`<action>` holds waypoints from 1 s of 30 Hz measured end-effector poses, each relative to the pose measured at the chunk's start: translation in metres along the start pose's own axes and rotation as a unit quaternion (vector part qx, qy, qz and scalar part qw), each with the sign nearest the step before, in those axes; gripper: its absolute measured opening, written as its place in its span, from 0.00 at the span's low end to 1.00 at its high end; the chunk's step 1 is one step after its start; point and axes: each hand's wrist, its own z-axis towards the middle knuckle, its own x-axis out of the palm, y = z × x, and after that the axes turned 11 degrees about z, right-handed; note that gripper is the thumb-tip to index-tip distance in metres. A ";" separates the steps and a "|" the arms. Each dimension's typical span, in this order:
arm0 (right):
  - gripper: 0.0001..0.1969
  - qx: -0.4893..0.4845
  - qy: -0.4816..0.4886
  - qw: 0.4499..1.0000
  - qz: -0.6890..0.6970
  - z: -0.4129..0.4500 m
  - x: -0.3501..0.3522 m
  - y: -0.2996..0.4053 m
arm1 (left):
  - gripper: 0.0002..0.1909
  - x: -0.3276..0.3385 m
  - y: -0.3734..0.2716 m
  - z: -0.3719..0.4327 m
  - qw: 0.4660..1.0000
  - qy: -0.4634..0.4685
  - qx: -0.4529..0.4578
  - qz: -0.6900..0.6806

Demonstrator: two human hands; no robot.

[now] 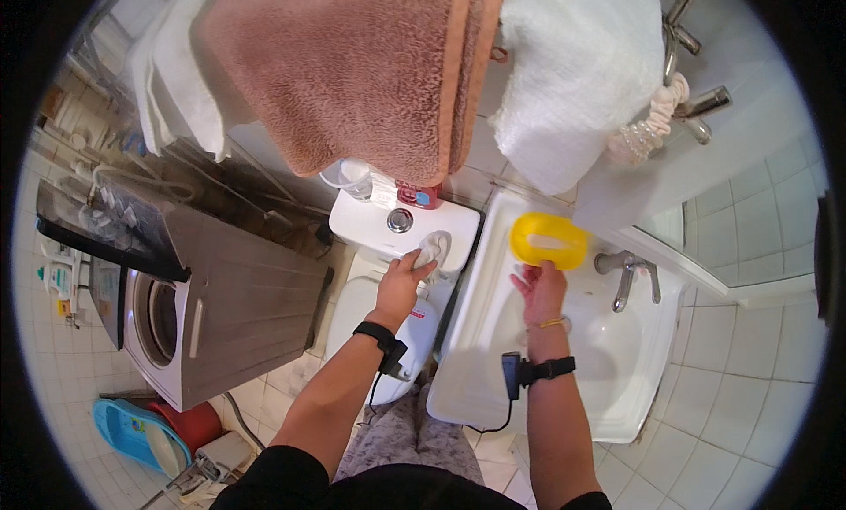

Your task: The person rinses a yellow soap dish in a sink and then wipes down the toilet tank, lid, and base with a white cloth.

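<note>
My left hand point(398, 289) grips a bunched white cloth point(436, 246) at the front right of the toilet's cistern lid point(360, 219). Over the sink's back ledge, my right hand point(546, 295) pinches the near edge of a yellow oval plastic dish point(522, 236). The dish has a pale middle; whether that is an opening or something lying in it is unclear. The fingertips on the dish are partly hidden. Below my right forearm lies the basin of the white sink point(618, 358), with a chrome faucet point(624, 282) to the right of the dish.
A brown towel point(350, 67) and a white towel point(568, 80) hang above the cistern and sink. A clear cup point(353, 180) and a red container point(420, 195) stand behind the flush button point(400, 220). To the left is a washing machine point(244, 305); below it, a blue basin point(125, 431).
</note>
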 end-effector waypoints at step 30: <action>0.16 0.200 0.078 0.976 0.030 -0.019 0.096 -0.150 | 0.27 -0.029 0.044 -0.044 0.981 -0.130 -0.135 -0.051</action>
